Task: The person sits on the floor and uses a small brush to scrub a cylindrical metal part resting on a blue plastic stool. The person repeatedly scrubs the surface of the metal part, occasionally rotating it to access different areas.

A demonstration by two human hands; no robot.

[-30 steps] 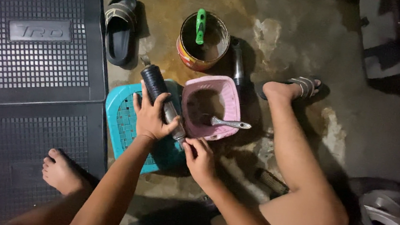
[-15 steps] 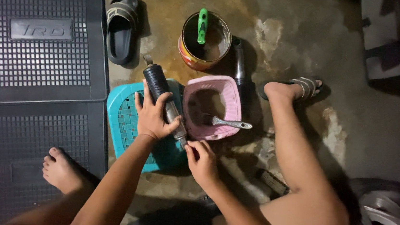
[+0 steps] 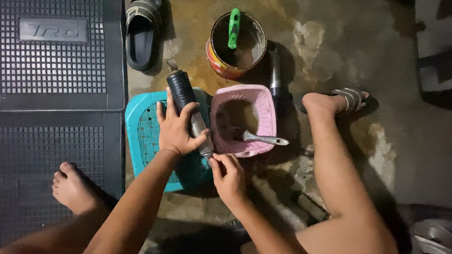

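My left hand (image 3: 176, 128) grips a long black ribbed cylinder with a metal rod end (image 3: 184, 93), held slanted over a turquoise plastic basket (image 3: 143, 136). My right hand (image 3: 227, 177) pinches the lower metal tip of that part near the rim of a pink plastic tub (image 3: 264, 114). A grey-handled brush (image 3: 262, 139) lies across the pink tub. Behind it stands a round tin (image 3: 217, 55) with a green-handled tool (image 3: 234, 27) in it.
Two black rubber car mats (image 3: 45, 73) cover the floor on the left. A dark sandal (image 3: 142, 27) lies beside them. My bare left foot (image 3: 71, 187) rests on a mat; my right foot in a sandal (image 3: 343, 99) is on wet concrete. A dark rod (image 3: 275, 74) lies by the tin.
Both hands and the black part have stayed almost in place; the view has only shifted slightly.
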